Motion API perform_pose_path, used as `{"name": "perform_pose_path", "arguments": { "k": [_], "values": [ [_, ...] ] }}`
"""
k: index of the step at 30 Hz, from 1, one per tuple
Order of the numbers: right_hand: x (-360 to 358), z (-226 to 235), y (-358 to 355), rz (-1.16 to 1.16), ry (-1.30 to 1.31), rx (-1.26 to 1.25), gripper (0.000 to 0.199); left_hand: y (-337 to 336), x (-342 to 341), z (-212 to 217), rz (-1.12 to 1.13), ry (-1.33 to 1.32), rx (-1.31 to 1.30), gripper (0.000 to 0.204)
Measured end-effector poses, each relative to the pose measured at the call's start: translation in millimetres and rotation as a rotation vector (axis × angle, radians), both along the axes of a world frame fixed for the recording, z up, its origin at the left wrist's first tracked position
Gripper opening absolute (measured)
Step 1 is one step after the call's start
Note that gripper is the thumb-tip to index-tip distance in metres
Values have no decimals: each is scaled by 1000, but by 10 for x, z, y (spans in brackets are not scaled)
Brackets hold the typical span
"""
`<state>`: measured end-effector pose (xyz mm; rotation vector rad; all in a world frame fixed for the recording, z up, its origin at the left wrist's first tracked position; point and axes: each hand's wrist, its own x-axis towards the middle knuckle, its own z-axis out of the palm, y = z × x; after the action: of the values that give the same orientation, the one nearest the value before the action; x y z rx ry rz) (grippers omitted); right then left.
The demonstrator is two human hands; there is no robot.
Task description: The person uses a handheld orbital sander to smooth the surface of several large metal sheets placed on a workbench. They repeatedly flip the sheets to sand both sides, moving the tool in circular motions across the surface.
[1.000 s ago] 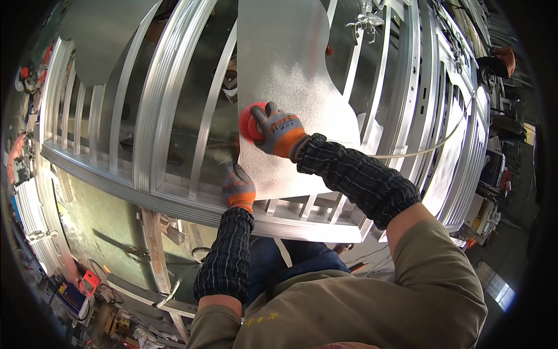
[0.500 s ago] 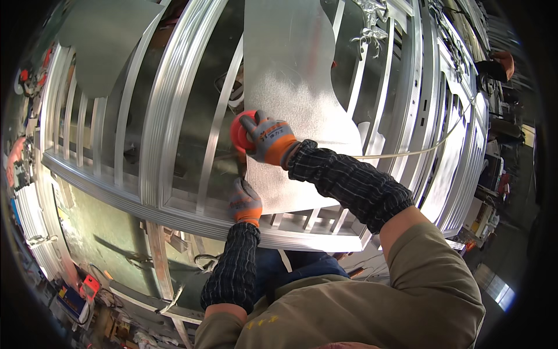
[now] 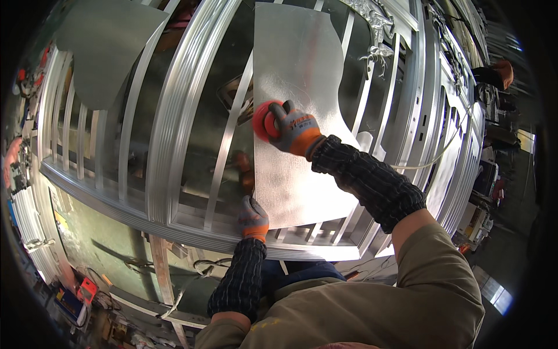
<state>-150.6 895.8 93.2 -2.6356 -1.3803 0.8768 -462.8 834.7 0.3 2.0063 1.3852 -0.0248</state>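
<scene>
A silvery metal sheet [image 3: 308, 186] with a curved right edge lies across an aluminium frame in front of me. My right hand [image 3: 294, 129], in a grey and orange glove, is closed around a red disc-shaped tool [image 3: 263, 124] on the sheet near its left edge. What kind of tool it is, I cannot make out. Lower down, my gloved left hand [image 3: 254, 220] is at the sheet's near left corner, its fingers bunched on the edge above the frame's front rail [image 3: 296, 251]. The undersides of both hands are hidden.
Ribbed aluminium bars [image 3: 180, 116] run away from me, with dark gaps between them. Another grey sheet [image 3: 104, 46] lies at the far left. A pale hose [image 3: 430, 164] curves along the right side. Crumpled shiny wrapping [image 3: 379, 29] hangs at the back.
My right hand and the red tool have moved rightward and farther away, from the sheet's left edge onto its surface. My left hand stays near the corner. The whole view has shifted slightly.
</scene>
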Motion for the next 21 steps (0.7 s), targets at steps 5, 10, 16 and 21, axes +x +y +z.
{"name": "perform_pose_path", "arguments": {
  "k": [5, 10, 16, 21],
  "values": [
    [790, -54, 707, -337, -84, 183, 68, 0, 3, -20, 16, -18, -48, 30],
    [279, -59, 432, -135, -37, 117, 68, 46, 22, 81, 20, 73, -107, 32],
    [129, -75, 388, -5, -39, 147, 73, 42, 36, 114, -32, 100, -83, 30],
    [43, -94, 277, 2, 1, 88, 71, -30, -92, -45, -4, 112, -86, 30]
  ]
}}
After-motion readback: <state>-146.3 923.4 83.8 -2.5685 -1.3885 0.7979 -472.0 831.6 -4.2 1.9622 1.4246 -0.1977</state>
